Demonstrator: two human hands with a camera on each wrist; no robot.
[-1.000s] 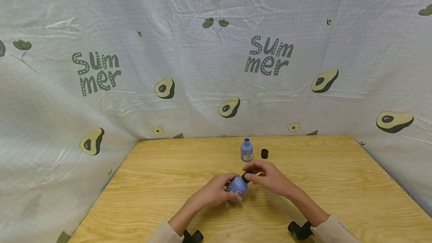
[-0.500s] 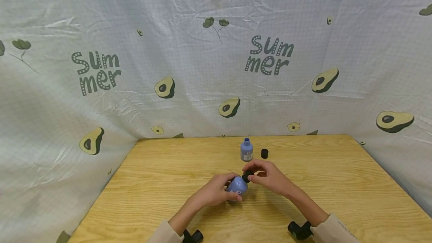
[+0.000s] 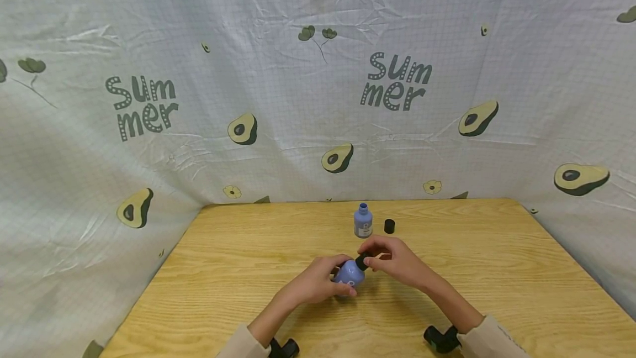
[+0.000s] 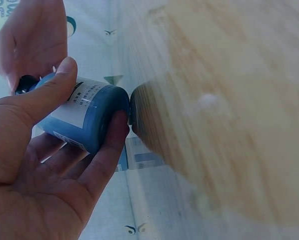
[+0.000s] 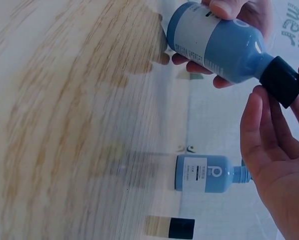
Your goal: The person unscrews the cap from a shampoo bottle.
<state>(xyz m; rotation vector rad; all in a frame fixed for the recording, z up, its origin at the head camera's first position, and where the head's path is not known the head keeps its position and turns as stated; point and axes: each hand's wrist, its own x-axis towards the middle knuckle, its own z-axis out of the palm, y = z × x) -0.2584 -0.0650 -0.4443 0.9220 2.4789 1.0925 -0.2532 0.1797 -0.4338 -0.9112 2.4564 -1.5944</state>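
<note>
My left hand [image 3: 318, 280] grips a blue bottle [image 3: 350, 273] by its body, tilted toward the right, with the thumb across its white label in the left wrist view. The bottle's base is close over the table [image 4: 214, 100]. On the bottle's neck sits a black cap [image 5: 282, 81], which my right hand [image 3: 395, 261] pinches between thumb and fingers. Part of the bottle's neck shows below the cap in the right wrist view. Behind the hands, a second blue bottle [image 3: 363, 222] stands upright with its threaded mouth uncovered.
A loose black cap [image 3: 390, 226] stands on the table to the right of the uncapped bottle. A white curtain [image 3: 298, 82] printed with avocados hangs behind the table's far edge. Black wrist devices [image 3: 441, 340] show at both sleeves.
The right fingers and the cap have shifted very slightly on the bottle's neck. The left hand, the held bottle, the standing bottle and the loose cap look unmoved.
</note>
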